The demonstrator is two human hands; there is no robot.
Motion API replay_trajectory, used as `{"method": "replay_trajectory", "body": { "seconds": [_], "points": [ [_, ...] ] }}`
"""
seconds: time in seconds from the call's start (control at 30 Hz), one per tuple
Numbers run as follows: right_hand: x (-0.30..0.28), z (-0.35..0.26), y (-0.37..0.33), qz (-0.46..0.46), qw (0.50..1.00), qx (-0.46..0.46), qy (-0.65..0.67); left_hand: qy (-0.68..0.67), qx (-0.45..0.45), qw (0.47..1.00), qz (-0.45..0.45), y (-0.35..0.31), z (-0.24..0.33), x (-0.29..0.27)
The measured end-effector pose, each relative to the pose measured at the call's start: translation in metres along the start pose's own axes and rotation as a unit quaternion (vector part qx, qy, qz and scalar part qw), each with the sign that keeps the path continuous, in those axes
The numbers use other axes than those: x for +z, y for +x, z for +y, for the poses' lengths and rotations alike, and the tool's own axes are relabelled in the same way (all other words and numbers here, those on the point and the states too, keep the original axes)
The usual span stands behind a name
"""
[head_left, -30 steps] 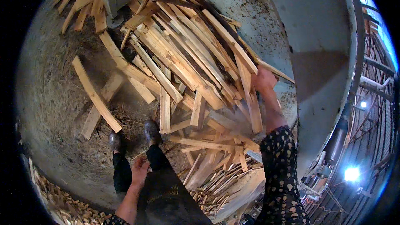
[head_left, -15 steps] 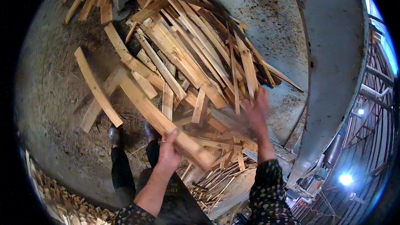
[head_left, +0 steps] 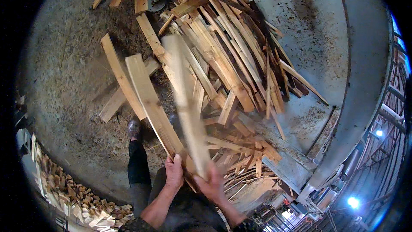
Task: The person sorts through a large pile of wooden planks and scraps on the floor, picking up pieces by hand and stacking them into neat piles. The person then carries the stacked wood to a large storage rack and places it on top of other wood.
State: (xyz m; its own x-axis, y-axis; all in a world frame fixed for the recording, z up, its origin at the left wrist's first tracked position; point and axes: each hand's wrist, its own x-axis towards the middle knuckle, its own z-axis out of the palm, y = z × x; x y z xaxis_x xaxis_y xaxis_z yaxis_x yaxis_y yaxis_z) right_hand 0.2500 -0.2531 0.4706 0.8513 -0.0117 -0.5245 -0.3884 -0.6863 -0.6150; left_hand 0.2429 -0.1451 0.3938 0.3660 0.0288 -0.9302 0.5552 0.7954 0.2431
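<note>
In the head view, the left hand [head_left: 173, 172] grips a long board [head_left: 151, 101] near its lower end, the thumb pressed on top and the other fingers hidden beneath. Half a second ago the right hand [head_left: 211, 184] was down at the edge of the wood pile [head_left: 234, 83]; now it has come in just beside the left, at the lower end of a second board [head_left: 183, 94]. That board is blurred by motion, so I cannot tell exactly how the right fingers close, though they seem to wrap the end. Both boards rise side by side over the dirty floor [head_left: 73, 103], left of the pile, so both hands are now taken up with wood. Another board [head_left: 121, 77] lies farther left on the floor.
</note>
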Motion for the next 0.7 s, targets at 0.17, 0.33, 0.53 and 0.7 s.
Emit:
{"method": "replay_trajectory", "body": {
  "seconds": [0.17,0.33,0.53,0.7],
  "points": [
    [0.083,0.001,0.07,-0.138,0.984,-0.114,0.011,0.014,0.057,0.997,0.05,0.059,0.043,-0.035],
    [0.079,0.052,0.188,-0.02,0.981,-0.12,-0.149,0.008,0.051,0.992,0.119,0.129,0.094,-0.079],
    [0.041,0.127,0.322,-0.021,0.929,-0.044,-0.366,0.016,0.104,0.988,0.11,0.242,0.117,-0.146],
    [0.048,0.149,0.282,-0.111,0.99,0.063,-0.062,0.164,0.144,0.957,0.192,0.282,0.086,-0.179]
  ]
}}
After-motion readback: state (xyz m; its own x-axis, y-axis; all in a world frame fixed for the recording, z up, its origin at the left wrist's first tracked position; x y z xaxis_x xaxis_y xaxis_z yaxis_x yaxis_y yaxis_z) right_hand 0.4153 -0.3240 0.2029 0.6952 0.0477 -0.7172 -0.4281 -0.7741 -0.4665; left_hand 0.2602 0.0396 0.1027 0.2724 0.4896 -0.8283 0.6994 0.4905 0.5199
